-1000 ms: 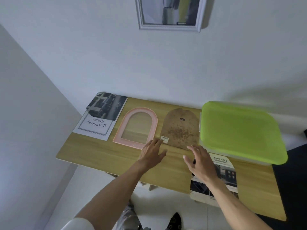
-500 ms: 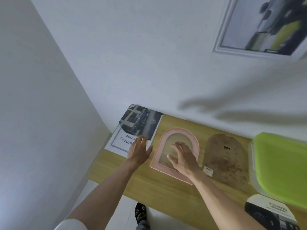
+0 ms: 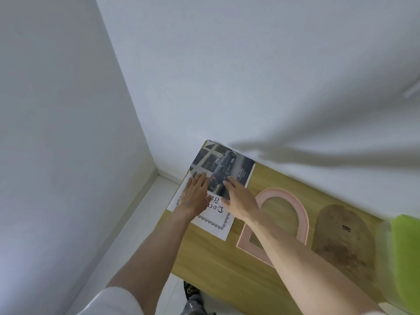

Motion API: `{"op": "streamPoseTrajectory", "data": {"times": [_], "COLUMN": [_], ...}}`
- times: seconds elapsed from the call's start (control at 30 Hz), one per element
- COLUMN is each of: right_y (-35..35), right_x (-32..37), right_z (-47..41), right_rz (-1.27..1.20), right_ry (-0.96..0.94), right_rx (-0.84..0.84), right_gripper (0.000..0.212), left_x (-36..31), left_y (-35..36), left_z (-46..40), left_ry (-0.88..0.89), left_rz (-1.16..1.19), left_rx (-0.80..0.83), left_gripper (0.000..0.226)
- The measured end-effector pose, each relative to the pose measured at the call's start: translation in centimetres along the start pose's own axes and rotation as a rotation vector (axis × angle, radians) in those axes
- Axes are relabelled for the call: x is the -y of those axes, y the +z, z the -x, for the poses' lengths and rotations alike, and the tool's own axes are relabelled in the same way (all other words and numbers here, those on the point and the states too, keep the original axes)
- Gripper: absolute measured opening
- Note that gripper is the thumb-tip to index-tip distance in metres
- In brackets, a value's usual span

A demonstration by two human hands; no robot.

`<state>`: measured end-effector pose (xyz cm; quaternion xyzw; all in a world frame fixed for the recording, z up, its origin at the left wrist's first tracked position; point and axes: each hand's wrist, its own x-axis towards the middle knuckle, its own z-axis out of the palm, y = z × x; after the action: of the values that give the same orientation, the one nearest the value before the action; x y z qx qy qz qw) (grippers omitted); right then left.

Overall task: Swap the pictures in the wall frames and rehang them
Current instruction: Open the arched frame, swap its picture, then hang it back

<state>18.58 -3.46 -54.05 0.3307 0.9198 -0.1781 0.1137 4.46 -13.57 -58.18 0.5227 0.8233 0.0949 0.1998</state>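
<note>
The white wall (image 3: pixel 250 76) fills most of what I see, and below it the wooden table (image 3: pixel 227 264) runs away to my right. On it, to the right of my right hand, lies the pink arched frame (image 3: pixel 303 214), empty, its rounded top toward the wall and its flat foot toward me. My right forearm crosses over its lower part. Beyond the frame lies the brown arched backing board (image 3: pixel 343 237), turned the same way, and past that the blurred edge of a green lid (image 3: pixel 406 258).

Under both my hands, at the table's far left corner, sits the white printed sheet (image 3: pixel 216 220), with the dark car picture (image 3: pixel 225 171) lying on top of its far half. The picture's long axis runs from me toward the wall, a little slanted to the left, and its far end touches the wall.

My left hand (image 3: pixel 196 194) lies flat with straight fingers on the picture's left near corner and the sheet beneath. My right hand (image 3: pixel 238 200) is flat too, fingers on the picture's near right part, thumb at its near edge. Neither hand grips anything yet.

I judge that the picture goes into the pink frame next, so it must travel to the right, and my right hand is the nearer one for that.
</note>
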Motion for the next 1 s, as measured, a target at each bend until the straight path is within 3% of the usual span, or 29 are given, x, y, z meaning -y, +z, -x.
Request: {"op": "streamPoseTrajectory", "data": {"times": [0.17, 0.37, 0.5, 0.67, 0.87, 1.0], "right_y": [1.3, 2.7, 2.8, 2.6, 0.7, -2.1], "right_x": [1.0, 1.2, 1.1, 0.4, -0.3, -1.2], "right_z": [-1.8, -1.7, -1.3, -0.2, 2.6, 4.0], "right_rz": [0.060, 0.118, 0.094, 0.019, 0.047, -0.142], "right_ry": [0.047, 0.002, -0.080, -0.050, -0.131, -0.130], "right_rx": [0.057, 0.085, -0.056, -0.191, -0.437, -0.602], "right_gripper": [0.067, 0.048, 0.024, 0.013, 0.034, 0.039], "left_x": [0.7, 1.2, 1.2, 1.7, -1.3, -3.8], "left_y": [0.6, 1.3, 1.2, 0.4, -2.2, -4.0], "left_z": [0.0, 0.4, 0.6, 0.8, 0.4, -0.3], "left_ry": [0.000, -0.016, 0.057, 0.218, 0.451, 0.471], "left_rz": [0.069, 0.148, 0.078, -0.021, -0.102, -0.046], "left_rx": [0.028, -0.071, -0.151, -0.343, -0.493, -0.528], "left_gripper": [0.066, 0.061, 0.052, 0.030, 0.021, 0.016]}}
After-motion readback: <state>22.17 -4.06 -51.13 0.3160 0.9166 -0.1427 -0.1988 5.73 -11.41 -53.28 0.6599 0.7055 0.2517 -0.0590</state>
